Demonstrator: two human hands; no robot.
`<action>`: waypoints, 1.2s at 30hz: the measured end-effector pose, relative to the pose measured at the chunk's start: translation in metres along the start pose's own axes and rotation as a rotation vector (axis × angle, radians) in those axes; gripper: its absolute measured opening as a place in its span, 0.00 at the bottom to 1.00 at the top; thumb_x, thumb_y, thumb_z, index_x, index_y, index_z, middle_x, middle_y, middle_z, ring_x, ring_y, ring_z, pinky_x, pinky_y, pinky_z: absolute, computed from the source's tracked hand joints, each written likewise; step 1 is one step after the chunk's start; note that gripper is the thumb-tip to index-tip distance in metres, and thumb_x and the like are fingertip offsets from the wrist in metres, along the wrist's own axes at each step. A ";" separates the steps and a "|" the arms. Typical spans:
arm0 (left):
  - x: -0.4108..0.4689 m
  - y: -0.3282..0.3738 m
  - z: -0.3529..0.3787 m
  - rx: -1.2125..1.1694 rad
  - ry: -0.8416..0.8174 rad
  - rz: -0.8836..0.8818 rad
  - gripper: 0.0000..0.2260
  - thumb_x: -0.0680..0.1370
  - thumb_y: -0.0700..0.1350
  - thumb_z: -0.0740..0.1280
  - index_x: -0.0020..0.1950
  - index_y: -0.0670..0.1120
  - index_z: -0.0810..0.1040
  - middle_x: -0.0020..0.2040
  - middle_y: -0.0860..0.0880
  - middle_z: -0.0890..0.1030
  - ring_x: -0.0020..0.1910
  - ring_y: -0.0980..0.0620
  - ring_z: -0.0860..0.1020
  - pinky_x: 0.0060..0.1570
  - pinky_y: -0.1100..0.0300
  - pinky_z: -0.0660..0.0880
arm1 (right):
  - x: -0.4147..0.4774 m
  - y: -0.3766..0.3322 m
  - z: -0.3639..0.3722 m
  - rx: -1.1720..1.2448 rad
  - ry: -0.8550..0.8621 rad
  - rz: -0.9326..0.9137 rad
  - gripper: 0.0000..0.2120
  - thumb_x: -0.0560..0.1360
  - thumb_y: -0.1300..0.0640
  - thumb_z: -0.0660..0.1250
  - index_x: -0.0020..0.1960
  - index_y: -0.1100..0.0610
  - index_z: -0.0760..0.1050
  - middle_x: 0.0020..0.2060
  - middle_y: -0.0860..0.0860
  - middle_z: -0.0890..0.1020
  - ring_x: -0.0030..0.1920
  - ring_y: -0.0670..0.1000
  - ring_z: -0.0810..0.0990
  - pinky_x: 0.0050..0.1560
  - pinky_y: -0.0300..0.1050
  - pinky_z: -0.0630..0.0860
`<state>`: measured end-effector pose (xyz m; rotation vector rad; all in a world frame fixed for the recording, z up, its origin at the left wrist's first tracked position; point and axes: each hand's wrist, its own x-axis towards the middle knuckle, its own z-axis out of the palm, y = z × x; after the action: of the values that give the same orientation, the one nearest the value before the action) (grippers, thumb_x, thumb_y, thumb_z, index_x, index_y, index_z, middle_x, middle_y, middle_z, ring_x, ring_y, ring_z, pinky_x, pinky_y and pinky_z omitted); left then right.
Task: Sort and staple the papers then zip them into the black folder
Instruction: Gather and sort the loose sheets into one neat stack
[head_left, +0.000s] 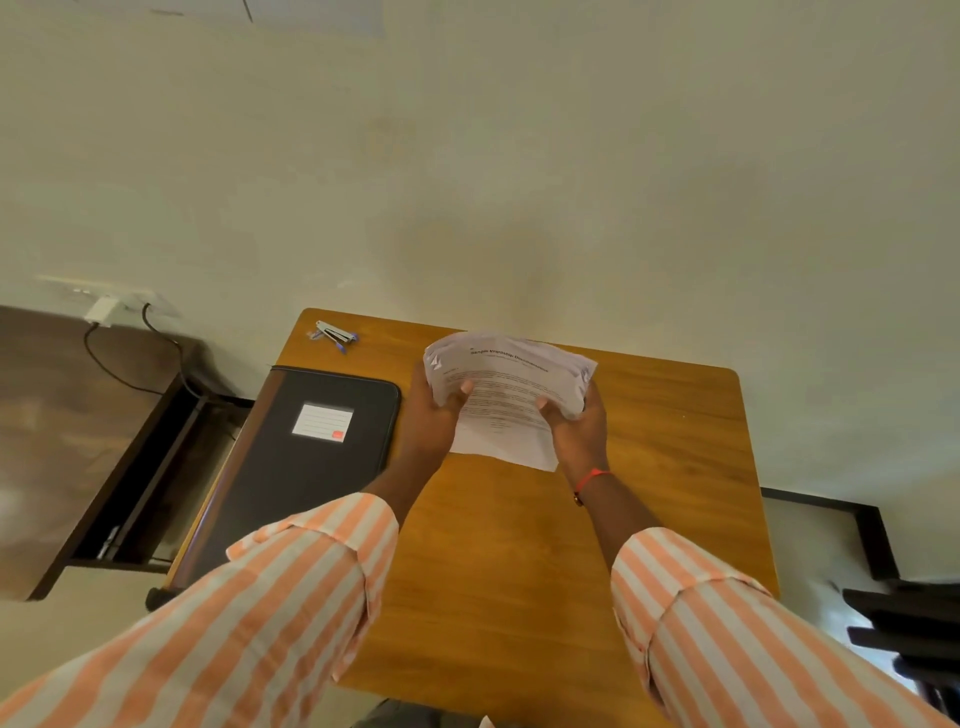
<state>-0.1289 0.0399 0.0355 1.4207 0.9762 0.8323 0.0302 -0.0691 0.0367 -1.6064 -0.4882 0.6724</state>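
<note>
Left hand (432, 418) and right hand (579, 431) are entered first. Each is curled round a side edge of the stack of papers (511, 400), with the thumbs laid on the top sheet and the fingers hidden beneath. Other items are listed from left to right.

1. Wall socket (98, 304), fitted with a white plug, is mounted off the table, above a dark wooden unit.
2. Black folder (311, 467) is laid flat and closed along the left edge of the wooden table (675, 467). A white label (323, 422) is shown on its cover. Whether the zip is done up cannot be told.
3. Stapler (332, 332) is placed at the table's far left corner, just beyond the folder, and is untouched.
4. The papers are held over the far middle of the table, printed side up. The upper corners are curled and the sheets are fanned out of line. Whether the near edge rests on the table cannot be told.
5. Red thread band (592, 477) is worn on the right wrist.

Risks, as judged:
- The stack is not squared, so sheets may slide out or be dropped if either grip is relaxed.
- Lower sheets may be missed if a staple is driven before the edges are tapped level.
- Curled corners may be creased, or caught in the zip, when the folder is closed.
</note>
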 end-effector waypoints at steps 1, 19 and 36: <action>-0.001 -0.002 0.000 0.009 0.011 -0.011 0.23 0.81 0.47 0.69 0.74 0.53 0.66 0.63 0.52 0.79 0.61 0.48 0.80 0.55 0.50 0.83 | 0.000 0.002 0.001 -0.007 -0.009 0.017 0.21 0.74 0.62 0.74 0.65 0.53 0.75 0.56 0.50 0.83 0.57 0.51 0.82 0.55 0.49 0.81; -0.020 -0.035 -0.005 0.016 0.055 -0.139 0.16 0.82 0.43 0.69 0.66 0.55 0.70 0.60 0.51 0.80 0.61 0.50 0.79 0.55 0.57 0.78 | -0.020 0.035 0.007 0.043 -0.060 0.116 0.17 0.78 0.60 0.70 0.66 0.51 0.76 0.56 0.45 0.83 0.56 0.44 0.82 0.54 0.40 0.79; -0.033 -0.050 -0.024 0.096 -0.084 -0.161 0.15 0.75 0.36 0.75 0.53 0.55 0.81 0.47 0.51 0.85 0.48 0.52 0.85 0.41 0.56 0.83 | -0.028 0.077 -0.002 -0.128 -0.153 0.233 0.19 0.78 0.60 0.69 0.69 0.54 0.74 0.59 0.51 0.82 0.59 0.52 0.80 0.54 0.45 0.75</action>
<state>-0.1687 0.0190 -0.0109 1.4261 1.0625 0.6099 0.0060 -0.0999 -0.0347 -1.7573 -0.4671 0.9617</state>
